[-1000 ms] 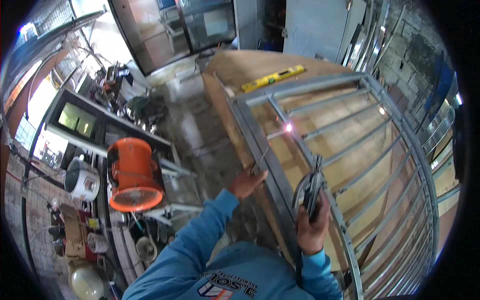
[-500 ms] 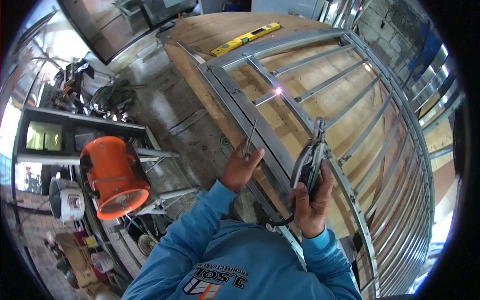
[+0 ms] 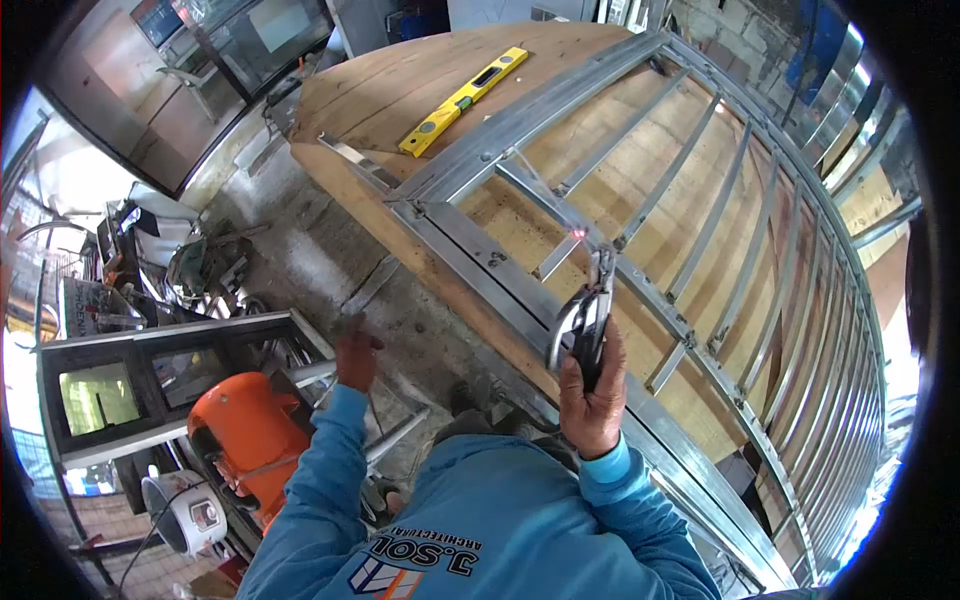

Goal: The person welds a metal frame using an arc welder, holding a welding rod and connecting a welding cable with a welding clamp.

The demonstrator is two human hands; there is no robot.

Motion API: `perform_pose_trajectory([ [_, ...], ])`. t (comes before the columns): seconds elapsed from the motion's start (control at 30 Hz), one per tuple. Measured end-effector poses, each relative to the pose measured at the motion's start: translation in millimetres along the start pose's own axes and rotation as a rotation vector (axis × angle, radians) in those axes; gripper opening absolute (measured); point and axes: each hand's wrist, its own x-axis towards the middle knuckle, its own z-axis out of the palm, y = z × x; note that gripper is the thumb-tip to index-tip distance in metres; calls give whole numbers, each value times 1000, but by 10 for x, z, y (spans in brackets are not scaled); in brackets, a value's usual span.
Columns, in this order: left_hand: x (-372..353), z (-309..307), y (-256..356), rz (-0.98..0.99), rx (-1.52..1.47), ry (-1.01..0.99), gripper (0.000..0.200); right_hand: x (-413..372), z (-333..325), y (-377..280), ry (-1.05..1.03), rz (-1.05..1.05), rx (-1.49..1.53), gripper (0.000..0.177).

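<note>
In my right hand (image 3: 592,405) is a welding electrode holder (image 3: 590,325) with metal jaws and a dark grip. Its jaws point up, just right of a small glowing spot (image 3: 578,234) on the metal frame (image 3: 540,190). The frame is silvery, with many parallel bars, and lies on a wooden table. My left hand (image 3: 356,357) hangs off to the left above the floor, away from the frame. Its fingers look apart though slightly blurred, and no rod shows in them.
A yellow spirit level (image 3: 463,102) lies on the wooden tabletop (image 3: 360,95) at the far end. To my left stand an orange blower fan (image 3: 245,430), a white machine (image 3: 187,512) and a dark-framed panel (image 3: 190,375). Scrap and tools (image 3: 190,260) clutter the floor further back.
My left hand has swung left from the frame's edge, and the thin rod it held no longer shows in it. The electrode holder has shifted left, nearer the glowing spot, which has dimmed.
</note>
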Motion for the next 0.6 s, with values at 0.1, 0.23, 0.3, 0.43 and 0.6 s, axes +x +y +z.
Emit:
perform_pose_trajectory([
  [0.1, -92, -121, 382, -101, -159, 75, 43, -31, -22, 112, -32, 32, 42, 63],
  [0.23, -213, 3, 475, 158, -2, 191, 42, -27, -53, 137, -5, -56, 84, 64],
  [0.3, -95, 13, 594, 66, -7, 160, 42, -32, -47, 133, 20, -36, 83, 64],
  [0.43, 336, -69, 1063, 183, -12, 164, 39, -67, -78, 73, 19, 52, 67, 62],
  [0.6, 1222, -111, 1514, 346, 22, 139, 38, -94, 112, -60, 67, 199, 148, 57],
])
